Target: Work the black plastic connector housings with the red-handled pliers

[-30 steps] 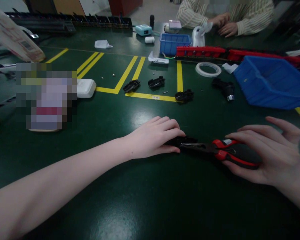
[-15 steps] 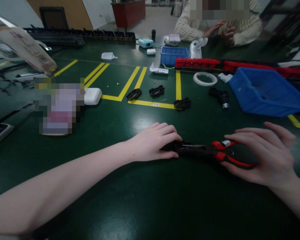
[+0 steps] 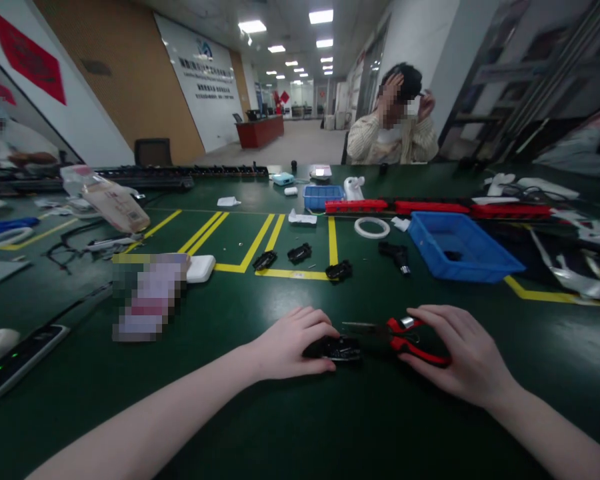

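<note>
My left hand (image 3: pixel 297 343) presses a small black plastic part (image 3: pixel 344 349) onto the green table, its fingers and thumb closed round the part's left end. To the right, my right hand (image 3: pixel 463 357) grips red-handled long-nose pliers (image 3: pixel 397 341), with fingers on the upper handle and thumb on the lower. The pliers' thin jaws (image 3: pixel 363 327) point left, at the far side of the black part. Whether the tips touch it I cannot tell. Beyond my hands lie three similar black parts (image 3: pixel 300 253), near yellow tape lines.
A blue bin (image 3: pixel 460 263) stands at the right, beside a black angled tool (image 3: pixel 395 257) and a tape roll (image 3: pixel 372 228). Red rails (image 3: pixel 433 208) run behind. On the left are a white case (image 3: pixel 201 269), a bottle (image 3: pixel 115 203) and a power strip (image 3: pixel 23 363). A person (image 3: pixel 393 127) sits opposite.
The view has tilted upward, showing more of the room. The pliers' jaws have shifted off the top of the black part toward its far side. The person opposite has raised both hands to the head.
</note>
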Action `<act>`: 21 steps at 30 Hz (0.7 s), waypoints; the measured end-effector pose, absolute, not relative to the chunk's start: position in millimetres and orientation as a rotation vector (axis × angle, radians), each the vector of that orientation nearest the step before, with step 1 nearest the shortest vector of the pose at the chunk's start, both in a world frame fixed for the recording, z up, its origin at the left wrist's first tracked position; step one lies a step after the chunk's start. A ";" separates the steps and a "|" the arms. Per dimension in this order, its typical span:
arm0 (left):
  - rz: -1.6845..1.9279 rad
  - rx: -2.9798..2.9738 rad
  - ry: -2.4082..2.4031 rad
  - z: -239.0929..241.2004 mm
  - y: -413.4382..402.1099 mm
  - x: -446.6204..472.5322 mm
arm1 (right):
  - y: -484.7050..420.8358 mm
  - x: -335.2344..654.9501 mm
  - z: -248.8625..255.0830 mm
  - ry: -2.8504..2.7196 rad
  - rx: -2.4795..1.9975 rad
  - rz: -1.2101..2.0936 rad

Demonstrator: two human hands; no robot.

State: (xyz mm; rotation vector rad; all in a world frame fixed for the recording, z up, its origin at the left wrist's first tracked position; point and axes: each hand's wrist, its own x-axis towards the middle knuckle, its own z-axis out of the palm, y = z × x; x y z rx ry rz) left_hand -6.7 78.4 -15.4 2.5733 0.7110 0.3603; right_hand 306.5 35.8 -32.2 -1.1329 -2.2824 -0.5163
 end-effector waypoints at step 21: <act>0.397 2.617 0.720 -18.0 80.9 -6.3 | 42.0 310.5 -37.8 -2.232 -0.955 -0.826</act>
